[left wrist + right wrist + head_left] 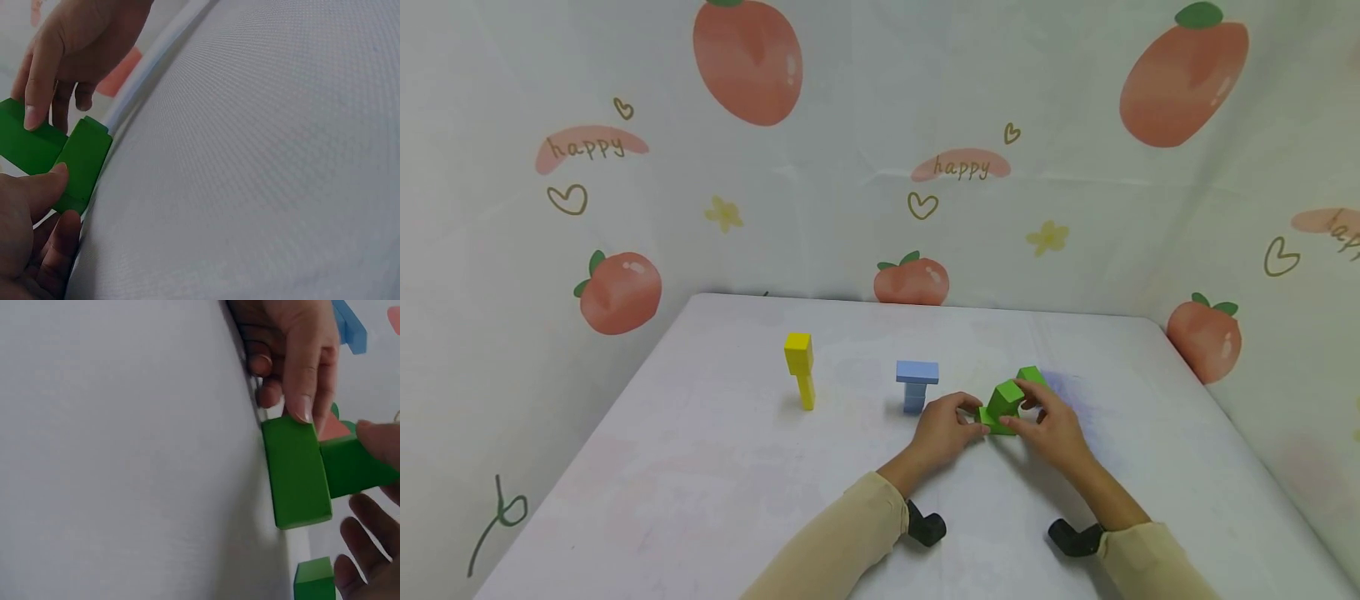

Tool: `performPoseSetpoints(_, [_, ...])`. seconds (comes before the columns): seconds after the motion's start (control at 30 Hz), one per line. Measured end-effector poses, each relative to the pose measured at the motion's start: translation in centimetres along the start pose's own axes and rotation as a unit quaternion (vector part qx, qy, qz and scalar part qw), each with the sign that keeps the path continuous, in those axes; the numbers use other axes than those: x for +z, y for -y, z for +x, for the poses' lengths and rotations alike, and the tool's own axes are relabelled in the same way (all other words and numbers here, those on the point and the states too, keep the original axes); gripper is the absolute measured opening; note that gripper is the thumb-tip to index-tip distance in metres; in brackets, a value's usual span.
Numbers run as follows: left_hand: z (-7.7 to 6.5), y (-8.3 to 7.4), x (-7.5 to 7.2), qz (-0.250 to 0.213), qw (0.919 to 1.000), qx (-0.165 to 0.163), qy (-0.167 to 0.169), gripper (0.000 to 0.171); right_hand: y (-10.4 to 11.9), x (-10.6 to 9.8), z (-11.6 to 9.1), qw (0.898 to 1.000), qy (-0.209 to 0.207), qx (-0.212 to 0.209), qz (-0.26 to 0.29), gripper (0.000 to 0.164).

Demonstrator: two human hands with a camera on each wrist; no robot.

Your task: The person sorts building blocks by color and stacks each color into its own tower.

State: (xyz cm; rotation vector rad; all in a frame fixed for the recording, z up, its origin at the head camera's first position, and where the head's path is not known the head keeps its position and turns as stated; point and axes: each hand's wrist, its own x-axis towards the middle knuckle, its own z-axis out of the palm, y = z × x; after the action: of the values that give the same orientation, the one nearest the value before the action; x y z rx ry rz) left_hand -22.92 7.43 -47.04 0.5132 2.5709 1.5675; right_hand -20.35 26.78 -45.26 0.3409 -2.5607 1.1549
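A green block point(997, 427) lies flat on the table, its left end pinched between the thumb and fingers of my left hand point(947, 429). On top of it stands a second green block point(1004, 400), which my right hand point(1054, 427) holds by its sides with thumb and fingertips. The right wrist view shows this upper block point(356, 465) against the long face of the lower block point(297, 472). Just behind my right hand is a third green block point(1032, 375), partly covered by the fingers.
Left of my hands stands a blue block stack point(916, 372) with a flat piece on top. Farther left, a yellow block point(799, 354) sits on a slim yellow upright point(806, 390). A fruit-printed cloth point(850, 167) hangs behind the white table point(700, 500).
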Motion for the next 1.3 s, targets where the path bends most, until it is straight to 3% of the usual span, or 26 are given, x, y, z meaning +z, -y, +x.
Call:
performPoseSetpoints(0.13, [0.0, 0.0, -0.1, 0.001, 1.0000, -0.001, 0.000, 0.032, -0.3, -0.4, 0.4, 0.999, 0.043, 0.006, 0.029, 0.062])
performPoseSetpoints(0.23, [0.0, 0.1, 0.0, 0.001, 1.0000, -0.002, 0.001, 0.032, -0.5, -0.5, 0.5, 0.998, 0.048, 0.016, 0.041, 0.058])
performPoseSetpoints(0.8, [0.0, -0.2, 0.0, -0.001, 0.9997, -0.022, 0.009, 0.033, -0.8, -0.2, 0.1, 0.999, 0.004, 0.015, 0.034, 0.054])
performPoseSetpoints(1.07, [0.0, -0.2, 0.2, -0.008, 0.9996, -0.022, 0.011, 0.033, -0.6, -1.6, 0.1, 0.999, 0.016, -0.006, 0.032, 0.056])
performPoseSetpoints(1.3, [-0.1, -0.1, 0.1, -0.012, 0.9995, -0.027, 0.010, 0.034, -1.2, -3.0, 1.1, 0.998, -0.036, 0.048, -0.025, 0.044])
